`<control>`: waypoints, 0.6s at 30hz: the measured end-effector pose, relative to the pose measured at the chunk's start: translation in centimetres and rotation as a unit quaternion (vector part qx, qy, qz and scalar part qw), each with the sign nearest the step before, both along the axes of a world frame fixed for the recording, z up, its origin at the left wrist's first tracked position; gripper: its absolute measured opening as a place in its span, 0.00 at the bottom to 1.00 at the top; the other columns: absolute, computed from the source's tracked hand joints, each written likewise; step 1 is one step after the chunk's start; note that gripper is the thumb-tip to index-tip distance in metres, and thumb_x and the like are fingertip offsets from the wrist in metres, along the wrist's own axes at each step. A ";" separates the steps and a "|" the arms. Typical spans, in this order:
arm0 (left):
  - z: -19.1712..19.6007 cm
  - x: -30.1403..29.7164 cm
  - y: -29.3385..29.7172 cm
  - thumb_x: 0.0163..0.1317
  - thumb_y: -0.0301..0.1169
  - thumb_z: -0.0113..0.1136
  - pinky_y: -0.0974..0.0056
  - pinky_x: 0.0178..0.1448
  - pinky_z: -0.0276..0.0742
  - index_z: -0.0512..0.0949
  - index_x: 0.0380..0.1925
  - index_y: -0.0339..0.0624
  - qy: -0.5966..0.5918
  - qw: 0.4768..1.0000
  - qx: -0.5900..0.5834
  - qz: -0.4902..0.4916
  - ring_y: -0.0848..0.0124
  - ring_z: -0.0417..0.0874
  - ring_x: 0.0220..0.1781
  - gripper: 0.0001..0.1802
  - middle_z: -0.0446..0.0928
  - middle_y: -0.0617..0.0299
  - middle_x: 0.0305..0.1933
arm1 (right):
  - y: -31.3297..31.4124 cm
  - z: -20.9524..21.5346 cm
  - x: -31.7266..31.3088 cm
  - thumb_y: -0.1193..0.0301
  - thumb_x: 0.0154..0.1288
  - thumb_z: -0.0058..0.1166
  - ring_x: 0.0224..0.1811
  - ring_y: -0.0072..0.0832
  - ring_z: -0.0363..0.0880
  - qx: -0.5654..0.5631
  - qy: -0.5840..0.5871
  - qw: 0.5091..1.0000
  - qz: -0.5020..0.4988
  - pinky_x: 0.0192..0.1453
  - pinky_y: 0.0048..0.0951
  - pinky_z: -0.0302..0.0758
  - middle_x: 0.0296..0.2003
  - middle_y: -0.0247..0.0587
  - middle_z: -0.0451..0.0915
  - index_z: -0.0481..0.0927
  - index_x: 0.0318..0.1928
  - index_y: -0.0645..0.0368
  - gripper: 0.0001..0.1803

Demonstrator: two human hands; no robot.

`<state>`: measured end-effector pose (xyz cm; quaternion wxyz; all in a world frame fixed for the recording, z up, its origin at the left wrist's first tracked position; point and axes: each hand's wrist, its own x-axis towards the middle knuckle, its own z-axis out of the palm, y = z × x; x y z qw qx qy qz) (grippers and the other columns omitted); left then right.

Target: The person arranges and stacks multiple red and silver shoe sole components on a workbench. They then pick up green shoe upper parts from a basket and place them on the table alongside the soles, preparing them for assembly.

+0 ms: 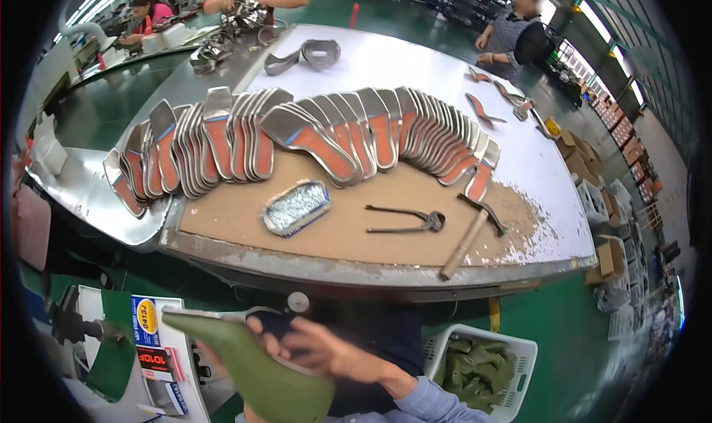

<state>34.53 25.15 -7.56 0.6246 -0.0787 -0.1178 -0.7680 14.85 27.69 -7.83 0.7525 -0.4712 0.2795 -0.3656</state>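
Observation:
My left hand is closed round a smooth green shoe last, whose narrow end points to the upper left. Most of that hand is hidden behind the last. Just right of the last, my right hand has its fingers apart and somewhat blurred, close to the last's upper edge; whether they touch it I cannot tell. Beyond both hands, on the brown board of the table, lie a box of small silvery nails, pincers and a hammer with a wooden handle.
Rows of grey-and-orange insoles lean together across the table. A white crate of green pieces stands at lower right. Small boxes lie at lower left. Past the table's far right edge stands a person; others work at the back left.

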 end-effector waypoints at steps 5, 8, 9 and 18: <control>3.9 -4.0 -4.0 0.72 0.62 0.47 0.38 0.54 0.80 0.63 0.68 0.42 -0.107 0.992 0.020 0.058 0.47 0.80 0.50 0.39 0.74 0.41 0.58 | 0.2 5.7 -3.2 0.64 0.54 0.80 0.66 0.34 0.73 -0.127 0.168 0.973 -0.097 0.71 0.37 0.68 0.61 0.49 0.74 0.65 0.66 0.63 0.45; 10.6 -3.4 -7.1 0.72 0.56 0.55 0.40 0.66 0.76 0.57 0.74 0.47 -0.082 0.976 -0.181 0.089 0.43 0.75 0.64 0.40 0.69 0.40 0.67 | -3.4 7.8 -5.1 0.68 0.41 0.86 0.55 0.43 0.79 -0.456 0.358 0.785 -0.218 0.59 0.42 0.76 0.54 0.53 0.75 0.65 0.62 0.55 0.50; 11.4 -3.0 -8.3 0.72 0.54 0.57 0.40 0.71 0.74 0.55 0.76 0.49 -0.124 0.963 -0.197 0.140 0.42 0.73 0.69 0.41 0.67 0.39 0.70 | -4.4 8.2 -5.2 0.69 0.42 0.85 0.55 0.45 0.79 -0.433 0.386 0.780 -0.233 0.59 0.43 0.77 0.55 0.54 0.75 0.64 0.64 0.54 0.51; 2.3 3.0 -7.6 0.66 0.35 0.53 0.40 0.69 0.74 0.72 0.59 0.43 -0.203 0.898 0.131 0.368 0.43 0.78 0.63 0.21 0.76 0.40 0.61 | -10.5 5.9 -0.8 0.67 0.48 0.77 0.53 0.48 0.77 -0.501 0.390 0.764 -0.116 0.58 0.45 0.76 0.48 0.47 0.78 0.76 0.60 0.56 0.37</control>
